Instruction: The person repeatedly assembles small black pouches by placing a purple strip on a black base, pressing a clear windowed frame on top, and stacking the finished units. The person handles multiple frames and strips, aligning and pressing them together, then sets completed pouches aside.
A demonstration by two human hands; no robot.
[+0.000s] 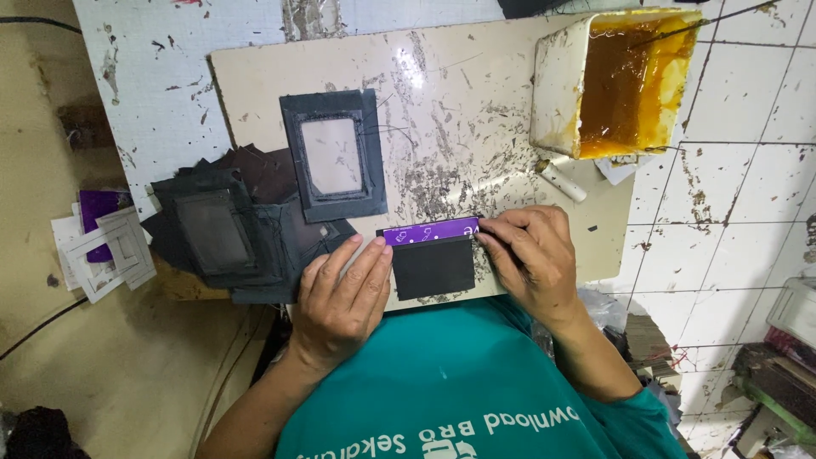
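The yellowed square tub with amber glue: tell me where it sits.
In the head view, the yellowed square tub sits at the worn board's far right corner, beyond the right hand, beside a small white tube.
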